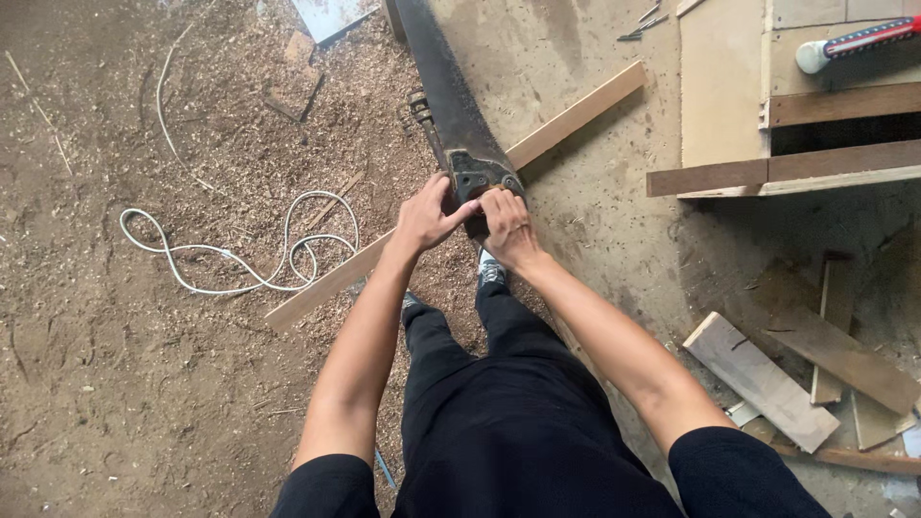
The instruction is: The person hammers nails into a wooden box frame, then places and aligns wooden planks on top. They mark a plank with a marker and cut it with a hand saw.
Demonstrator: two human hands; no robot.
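A long pale wooden plank (576,117) lies slanted across the sawdust-covered floor, from lower left to upper right. A large dark hand saw (444,88) crosses it, blade running up and away from me. My left hand (425,215) and my right hand (506,223) are both closed around the saw's dark handle (484,179), side by side, just above the plank. My legs in black trousers stand below, with one grey shoe (491,271) showing near the plank.
A white cable (240,251) loops on the floor to the left. Loose boards and offcuts (763,379) lie at lower right. A wooden bench frame (767,144) stands at upper right with a red and white tool (859,40) on it.
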